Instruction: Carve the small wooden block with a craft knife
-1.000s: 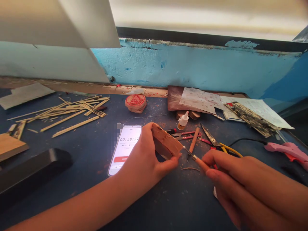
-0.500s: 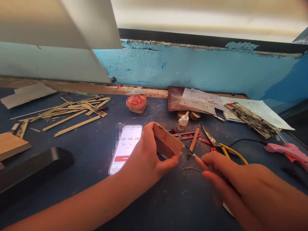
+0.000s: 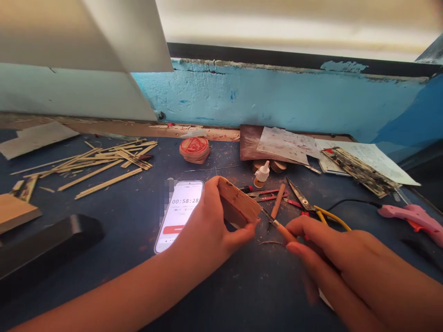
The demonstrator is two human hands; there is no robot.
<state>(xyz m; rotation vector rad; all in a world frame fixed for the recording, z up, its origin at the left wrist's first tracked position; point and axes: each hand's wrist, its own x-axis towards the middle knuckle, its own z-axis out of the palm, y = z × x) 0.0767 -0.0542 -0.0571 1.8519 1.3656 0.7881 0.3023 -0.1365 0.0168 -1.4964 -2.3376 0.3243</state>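
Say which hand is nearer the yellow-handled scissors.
Right: the right hand is just on the near side of the yellow-handled scissors; the left hand is farther off to their left.

Phone screen [image 3: 182, 207] bright, desk [image 3: 258, 290] dim, edges stretched.

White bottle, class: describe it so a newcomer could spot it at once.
At the back of the dark table, near the blue wall, find the brown sheet. Just in front is the small white bottle. It stands upright with a tapered tip, while the yellow-handled scissors nearby lie flat.
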